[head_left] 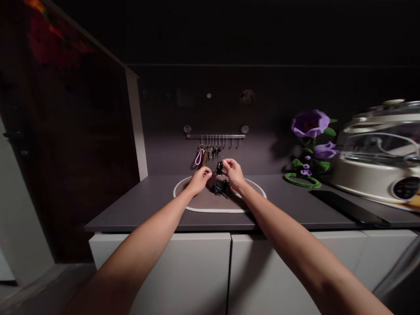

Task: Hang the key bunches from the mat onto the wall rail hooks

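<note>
My right hand [232,171] pinches a key ring with a small black piece [219,167] hanging from it, above the mat. Left of it, my left hand [201,178] has thumb and fingertips pressed together. Whatever lies between them is too small to make out. Below both hands, a dark heap of keys and fobs [222,187] rests on a brown oval mat [200,203] with a white rim. On the wall behind, several keys [210,152] and a pink loop strap [198,158] hang from a clear hook rail [216,136].
At the right of the grey counter [138,205] stand a purple crocheted flower [310,124] with a green ring base and a cream-coloured appliance [364,173] with a clear cover. A flat black slab [348,207] lies before them. White cabinet doors [193,262] are below.
</note>
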`<action>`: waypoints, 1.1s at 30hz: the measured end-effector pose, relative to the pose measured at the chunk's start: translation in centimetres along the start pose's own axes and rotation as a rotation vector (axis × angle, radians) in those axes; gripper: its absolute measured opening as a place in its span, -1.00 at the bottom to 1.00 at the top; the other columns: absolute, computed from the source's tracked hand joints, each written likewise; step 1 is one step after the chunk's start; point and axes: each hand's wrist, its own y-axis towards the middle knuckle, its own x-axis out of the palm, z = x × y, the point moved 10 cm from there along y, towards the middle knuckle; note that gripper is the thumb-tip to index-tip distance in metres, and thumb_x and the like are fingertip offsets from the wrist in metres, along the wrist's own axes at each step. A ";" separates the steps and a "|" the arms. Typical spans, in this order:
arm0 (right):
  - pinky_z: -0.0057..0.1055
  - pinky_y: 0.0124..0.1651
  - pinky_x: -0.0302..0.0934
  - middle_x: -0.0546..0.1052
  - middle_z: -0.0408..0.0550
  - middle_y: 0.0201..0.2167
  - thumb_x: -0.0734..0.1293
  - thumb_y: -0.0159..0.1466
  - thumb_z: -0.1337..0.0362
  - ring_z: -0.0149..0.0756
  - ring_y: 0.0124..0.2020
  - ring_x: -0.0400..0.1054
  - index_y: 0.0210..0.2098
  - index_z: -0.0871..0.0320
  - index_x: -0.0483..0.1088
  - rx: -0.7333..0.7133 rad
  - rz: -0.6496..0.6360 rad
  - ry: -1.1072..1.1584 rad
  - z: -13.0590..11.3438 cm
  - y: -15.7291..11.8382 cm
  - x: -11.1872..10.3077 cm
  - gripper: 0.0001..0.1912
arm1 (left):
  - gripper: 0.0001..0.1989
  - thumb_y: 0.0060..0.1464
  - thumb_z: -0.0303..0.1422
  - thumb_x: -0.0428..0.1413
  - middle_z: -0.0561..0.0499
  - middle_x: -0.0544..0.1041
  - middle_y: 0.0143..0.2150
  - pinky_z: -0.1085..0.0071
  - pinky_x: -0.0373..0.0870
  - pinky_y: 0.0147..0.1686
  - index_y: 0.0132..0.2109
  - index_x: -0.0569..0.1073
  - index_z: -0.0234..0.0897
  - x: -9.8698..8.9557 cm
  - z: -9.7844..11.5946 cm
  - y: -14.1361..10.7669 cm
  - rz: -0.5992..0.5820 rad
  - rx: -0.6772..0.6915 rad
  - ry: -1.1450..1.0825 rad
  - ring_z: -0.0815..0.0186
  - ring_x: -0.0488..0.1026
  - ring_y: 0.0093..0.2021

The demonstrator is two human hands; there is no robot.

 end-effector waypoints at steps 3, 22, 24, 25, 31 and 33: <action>-0.51 -0.40 0.16 0.32 -0.20 -0.49 0.35 -0.06 0.01 -0.49 -0.45 0.19 -0.45 0.17 0.23 0.020 0.018 0.008 -0.3 0.5 -0.1 -0.63 | -0.89 0.04 -0.41 -0.03 0.00 0.43 -0.30 0.43 0.29 -0.22 -0.25 0.31 -0.29 -0.1 0.5 -0.1 0.027 0.035 0.116 0.38 0.38 -0.30; -0.57 -0.61 0.14 0.19 -0.27 -0.76 0.19 0.13 0.40 -0.56 -0.71 0.07 -0.58 0.20 0.19 0.126 0.221 -0.060 -1.2 9.2 -1.9 -0.84 | -0.88 0.06 -0.42 -0.07 0.02 0.42 -0.41 0.44 0.27 -0.31 -0.37 0.34 -0.28 -0.2 0.1 -0.3 0.077 0.041 0.357 0.37 0.36 -0.36; -0.56 -0.61 0.15 0.18 -0.27 -0.77 0.18 0.13 0.41 -0.55 -0.72 0.07 -0.58 0.20 0.20 0.127 0.236 -0.069 -1.0 9.7 -1.9 -0.84 | -0.88 0.06 -0.42 -0.07 0.02 0.42 -0.40 0.44 0.28 -0.30 -0.37 0.34 -0.28 -0.1 0.0 -0.2 0.074 0.039 0.345 0.38 0.36 -0.36; -0.56 -0.61 0.16 0.18 -0.27 -0.77 0.18 0.13 0.41 -0.55 -0.72 0.08 -0.58 0.20 0.21 0.129 0.244 -0.074 -0.9 9.9 -1.9 -0.84 | -0.88 0.06 -0.42 -0.07 0.02 0.43 -0.40 0.45 0.28 -0.30 -0.37 0.34 -0.28 -0.1 -0.1 -0.2 0.075 0.038 0.340 0.38 0.36 -0.36; -0.57 -0.59 0.18 0.19 -0.26 -0.76 0.21 0.11 0.40 -0.55 -0.69 0.12 -0.58 0.22 0.22 0.132 0.292 -0.078 0.1 11.0 -1.9 -0.86 | -0.89 0.06 -0.42 -0.07 0.02 0.43 -0.40 0.45 0.28 -0.29 -0.37 0.33 -0.27 -0.2 -0.5 -0.1 0.089 0.047 0.316 0.38 0.36 -0.36; -0.55 -0.58 0.20 0.21 -0.26 -0.74 0.22 0.10 0.40 -0.54 -0.68 0.13 -0.56 0.23 0.24 0.139 0.323 -0.095 0.5 11.2 -2.3 -0.89 | -0.90 0.06 -0.42 -0.06 0.02 0.42 -0.40 0.45 0.27 -0.30 -0.37 0.33 -0.27 -0.3 -0.6 -0.1 0.093 0.046 0.306 0.39 0.35 -0.36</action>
